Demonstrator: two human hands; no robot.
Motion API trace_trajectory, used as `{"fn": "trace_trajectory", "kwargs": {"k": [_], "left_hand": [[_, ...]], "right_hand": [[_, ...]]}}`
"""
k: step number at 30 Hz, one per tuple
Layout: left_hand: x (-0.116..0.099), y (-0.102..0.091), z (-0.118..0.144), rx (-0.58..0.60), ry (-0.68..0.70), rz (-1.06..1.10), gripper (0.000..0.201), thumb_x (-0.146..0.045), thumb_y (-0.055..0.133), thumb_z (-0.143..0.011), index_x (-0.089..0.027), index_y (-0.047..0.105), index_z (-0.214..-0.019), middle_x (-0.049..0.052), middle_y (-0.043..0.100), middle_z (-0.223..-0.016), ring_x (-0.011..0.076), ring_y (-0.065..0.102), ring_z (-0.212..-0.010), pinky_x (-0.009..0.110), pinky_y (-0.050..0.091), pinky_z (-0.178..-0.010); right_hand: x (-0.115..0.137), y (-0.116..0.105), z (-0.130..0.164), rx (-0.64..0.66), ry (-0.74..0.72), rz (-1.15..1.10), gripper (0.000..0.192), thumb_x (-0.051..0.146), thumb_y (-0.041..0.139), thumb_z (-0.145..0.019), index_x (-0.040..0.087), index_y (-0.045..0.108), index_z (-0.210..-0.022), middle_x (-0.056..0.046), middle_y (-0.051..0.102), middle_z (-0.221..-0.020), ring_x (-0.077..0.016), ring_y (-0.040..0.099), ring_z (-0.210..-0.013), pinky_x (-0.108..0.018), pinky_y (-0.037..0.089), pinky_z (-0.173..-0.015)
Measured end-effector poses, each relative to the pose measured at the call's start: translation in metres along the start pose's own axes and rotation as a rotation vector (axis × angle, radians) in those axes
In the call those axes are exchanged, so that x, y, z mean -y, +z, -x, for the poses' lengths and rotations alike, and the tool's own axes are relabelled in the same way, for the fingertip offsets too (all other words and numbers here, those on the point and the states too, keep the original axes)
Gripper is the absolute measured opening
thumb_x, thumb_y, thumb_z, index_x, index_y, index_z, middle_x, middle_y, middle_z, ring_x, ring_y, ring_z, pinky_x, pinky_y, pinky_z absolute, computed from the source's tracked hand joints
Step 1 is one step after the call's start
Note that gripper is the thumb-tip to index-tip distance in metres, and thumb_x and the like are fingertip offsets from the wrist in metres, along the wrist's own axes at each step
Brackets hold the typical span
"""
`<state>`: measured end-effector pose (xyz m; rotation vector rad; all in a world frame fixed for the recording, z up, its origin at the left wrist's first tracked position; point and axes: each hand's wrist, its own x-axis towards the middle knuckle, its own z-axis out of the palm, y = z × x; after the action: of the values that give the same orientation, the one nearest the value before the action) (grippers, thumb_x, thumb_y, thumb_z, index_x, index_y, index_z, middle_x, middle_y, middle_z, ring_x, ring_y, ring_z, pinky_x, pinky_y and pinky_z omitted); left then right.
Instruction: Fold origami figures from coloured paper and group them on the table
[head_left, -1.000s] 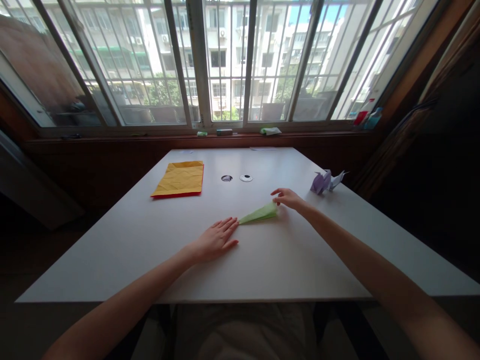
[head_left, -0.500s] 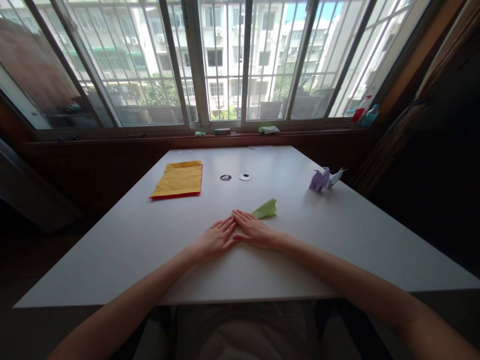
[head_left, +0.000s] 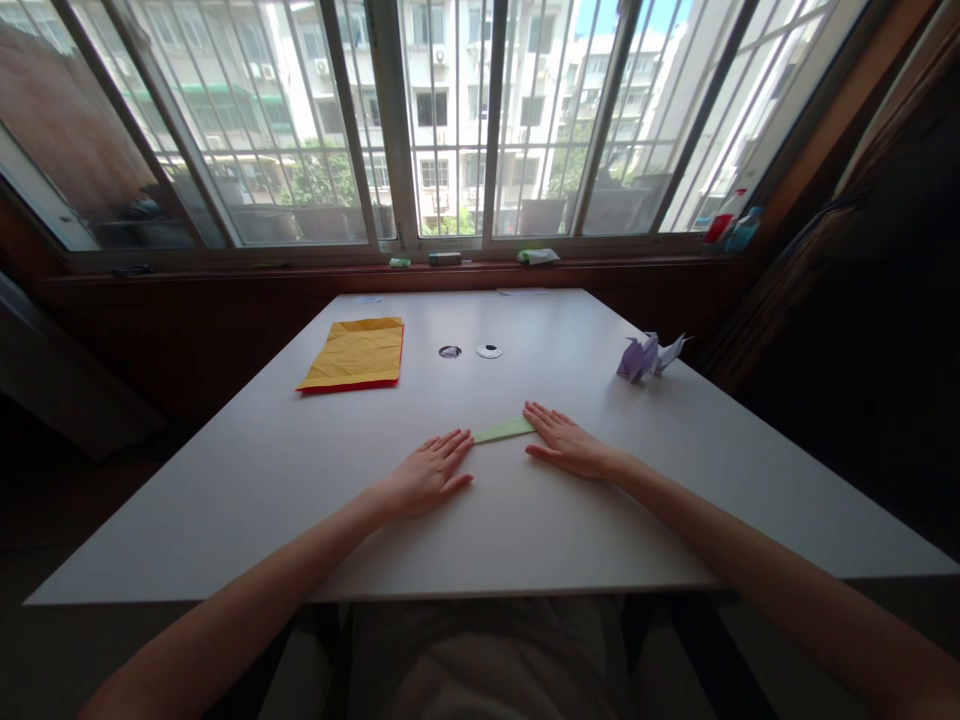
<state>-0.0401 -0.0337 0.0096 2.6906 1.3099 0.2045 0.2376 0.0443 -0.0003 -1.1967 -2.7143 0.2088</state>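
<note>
Yellow creased sheet (head_left: 354, 354), red edge showing beneath: flat near the far left corner of the white counter (head_left: 262, 480). Unmoved since the earlier frame.

Left hand (head_left: 427, 473): flat, palm down, fingers extended, grasping nothing; fingertips at the pointed left end of the green folded paper (head_left: 504, 431). Position unchanged.

Green folded paper: mid-counter, between the two hands, lying flat as a thin strip. Half a second ago its right end stood raised beyond the right hand.

Two small round pieces (head_left: 469, 351): far centre of the counter, side by side.

Right hand (head_left: 564, 444): open, palm down, fingers resting on the paper's right end. Earlier it lay touching the left hand; now apart.

Purple and white folded figures (head_left: 649, 355): near the right edge.

No legible writing or brand.
</note>
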Motion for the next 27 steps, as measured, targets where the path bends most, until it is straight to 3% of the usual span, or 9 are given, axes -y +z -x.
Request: {"fn": "trace_trajectory", "kwargs": {"k": [4, 8, 12, 15, 18, 21, 24, 27], "left_hand": [[0.000, -0.002, -0.004, -0.082, 0.018, 0.027, 0.053, -0.047, 0.027, -0.085, -0.021, 0.027, -0.131, 0.006, 0.031, -0.138, 0.0180, 0.027, -0.126, 0.032, 0.024, -0.102], [-0.002, -0.007, -0.018, -0.185, -0.031, 0.039, 0.032, -0.033, 0.037, -0.085, -0.021, 0.049, -0.112, 0.006, 0.054, -0.113, 0.0179, 0.048, -0.105, 0.030, 0.041, -0.087], [-0.001, -0.010, -0.033, -0.209, -0.083, 0.006, 0.025, -0.022, 0.036, -0.084, -0.020, 0.059, -0.092, 0.006, 0.059, -0.092, 0.0176, 0.053, -0.087, 0.029, 0.045, -0.074], [0.002, -0.011, -0.039, -0.247, -0.132, 0.076, 0.024, -0.018, 0.039, -0.081, -0.018, 0.062, -0.086, 0.007, 0.061, -0.086, 0.0173, 0.055, -0.081, 0.030, 0.045, -0.073], [0.008, -0.012, -0.042, -0.323, -0.266, 0.371, 0.020, -0.018, 0.045, -0.077, -0.017, 0.065, -0.083, 0.006, 0.064, -0.082, 0.0163, 0.056, -0.074, 0.031, 0.045, -0.073], [0.012, -0.014, -0.042, -0.342, -0.432, 0.920, 0.021, -0.026, 0.053, -0.075, -0.013, 0.064, -0.086, 0.007, 0.066, -0.080, 0.0165, 0.059, -0.073, 0.032, 0.047, -0.073], [0.011, -0.014, -0.041, -0.354, -0.475, 1.400, 0.028, -0.029, 0.058, -0.073, -0.012, 0.061, -0.095, 0.010, 0.065, -0.090, 0.0151, 0.060, -0.077, 0.031, 0.047, -0.077], [0.007, -0.011, -0.040, -0.348, -0.460, 1.577, 0.030, -0.028, 0.061, -0.072, -0.014, 0.060, -0.099, 0.010, 0.065, -0.095, 0.0137, 0.061, -0.078, 0.031, 0.047, -0.080]], "right_hand": [[0.004, -0.003, 0.000, -0.052, -0.006, 0.026, 0.066, 0.056, 0.035, -0.080, 0.015, 0.031, -0.131, -0.014, 0.030, -0.137, -0.0242, 0.027, -0.126, -0.040, 0.026, -0.102], [0.010, -0.011, -0.007, -0.135, -0.046, 0.102, 0.048, 0.044, 0.038, -0.083, 0.014, 0.047, -0.120, -0.014, 0.047, -0.125, -0.0241, 0.043, -0.116, -0.039, 0.034, -0.096], [0.012, -0.018, -0.012, -0.181, -0.111, 0.154, 0.026, 0.030, 0.042, -0.085, 0.017, 0.060, -0.099, -0.010, 0.061, -0.104, -0.0214, 0.055, -0.097, -0.037, 0.039, -0.087], [0.013, -0.025, -0.012, -0.284, -0.108, 0.129, 0.020, 0.026, 0.044, -0.084, 0.018, 0.061, -0.090, -0.008, 0.063, -0.098, -0.0210, 0.054, -0.095, -0.038, 0.039, -0.087], [0.021, -0.036, -0.014, -0.599, 0.026, 0.018, 0.019, 0.028, 0.047, -0.082, 0.018, 0.059, -0.092, -0.009, 0.058, -0.107, -0.0230, 0.048, -0.104, -0.041, 0.036, -0.090], [0.035, -0.044, -0.021, -0.844, 0.188, -0.251, 0.019, 0.029, 0.045, -0.080, 0.018, 0.057, -0.089, -0.009, 0.059, -0.097, -0.0207, 0.053, -0.093, -0.037, 0.042, -0.081], [0.051, -0.041, -0.034, -0.771, 0.277, -0.622, 0.018, 0.032, 0.050, -0.075, 0.016, 0.056, -0.080, -0.005, 0.061, -0.076, -0.0163, 0.058, -0.070, -0.030, 0.047, -0.064], [0.067, -0.027, -0.044, -0.598, 0.262, -0.879, 0.022, 0.037, 0.054, -0.071, 0.015, 0.055, -0.074, -0.002, 0.060, -0.067, -0.0130, 0.057, -0.059, -0.027, 0.046, -0.057]]}}
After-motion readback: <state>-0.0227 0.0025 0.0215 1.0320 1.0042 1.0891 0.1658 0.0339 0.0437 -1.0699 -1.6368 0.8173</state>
